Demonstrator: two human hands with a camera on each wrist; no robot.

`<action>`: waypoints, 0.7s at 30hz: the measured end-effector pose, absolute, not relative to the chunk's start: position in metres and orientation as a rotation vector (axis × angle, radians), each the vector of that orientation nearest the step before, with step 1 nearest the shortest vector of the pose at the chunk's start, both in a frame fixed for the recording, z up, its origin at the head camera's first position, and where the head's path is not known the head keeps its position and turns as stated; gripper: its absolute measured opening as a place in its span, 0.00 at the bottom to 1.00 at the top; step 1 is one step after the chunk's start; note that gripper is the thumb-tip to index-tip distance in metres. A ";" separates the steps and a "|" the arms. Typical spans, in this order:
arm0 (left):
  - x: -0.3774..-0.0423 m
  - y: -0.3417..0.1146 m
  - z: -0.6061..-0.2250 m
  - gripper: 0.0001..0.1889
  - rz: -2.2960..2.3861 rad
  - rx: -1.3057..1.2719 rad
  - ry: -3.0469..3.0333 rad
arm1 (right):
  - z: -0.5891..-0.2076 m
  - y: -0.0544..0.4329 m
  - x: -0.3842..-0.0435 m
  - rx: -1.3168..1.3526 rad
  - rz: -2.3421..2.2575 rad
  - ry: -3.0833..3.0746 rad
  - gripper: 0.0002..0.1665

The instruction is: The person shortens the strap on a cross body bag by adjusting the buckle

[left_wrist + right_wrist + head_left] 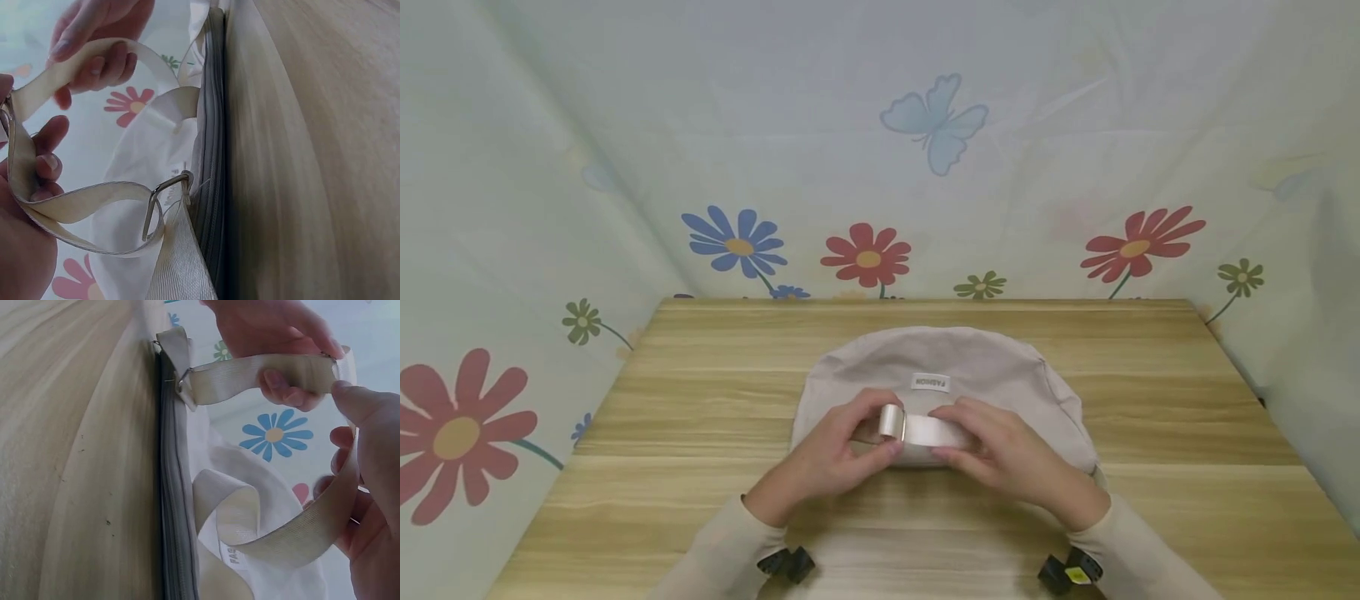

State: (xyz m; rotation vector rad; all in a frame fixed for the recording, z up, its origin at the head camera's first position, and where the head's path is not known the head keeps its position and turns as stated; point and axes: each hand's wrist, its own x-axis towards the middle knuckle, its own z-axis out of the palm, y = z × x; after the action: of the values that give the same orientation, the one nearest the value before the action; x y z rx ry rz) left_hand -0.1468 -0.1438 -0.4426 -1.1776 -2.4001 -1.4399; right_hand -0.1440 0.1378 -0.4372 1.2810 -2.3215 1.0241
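Observation:
A beige fabric bag [857,358] with a small FASHION label [930,382] lies on the wooden table. Above its near side, both hands hold its pale webbing strap [928,431]. My left hand [842,450] pinches the strap beside a metal slider buckle [903,425], where the webbing forms a small loop. My right hand [1007,446] grips the strap a short way to the right, thumb on one face and fingers curled behind. In the left wrist view a metal ring [150,212] joins the strap to the bag's end, near the grey zipper [212,156].
The wooden table [700,400] extends around the bag on all sides. Behind it and to the sides hangs a pale cloth [805,108] printed with flowers and a butterfly. In the right wrist view, a slack strap curl [240,506] hangs over the bag's front.

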 end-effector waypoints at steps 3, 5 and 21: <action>-0.145 -0.145 -0.440 0.24 -1.461 -1.163 -2.452 | -0.437 0.139 -0.145 1.296 1.044 -2.324 0.19; -0.144 -0.145 -0.439 0.25 -1.457 -1.132 -2.491 | -0.438 0.139 -0.145 1.299 1.056 -2.331 0.19; -0.144 -0.145 -0.437 0.26 -1.506 -1.109 -2.532 | -0.446 0.133 -0.144 1.263 1.062 -2.388 0.19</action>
State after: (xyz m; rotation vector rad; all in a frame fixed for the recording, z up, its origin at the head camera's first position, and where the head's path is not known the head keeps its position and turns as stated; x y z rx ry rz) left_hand -0.1443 -0.1452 -0.4374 -1.1088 -2.5317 -1.5064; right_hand -0.1442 0.1326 -0.4465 1.2634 -2.3878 1.0620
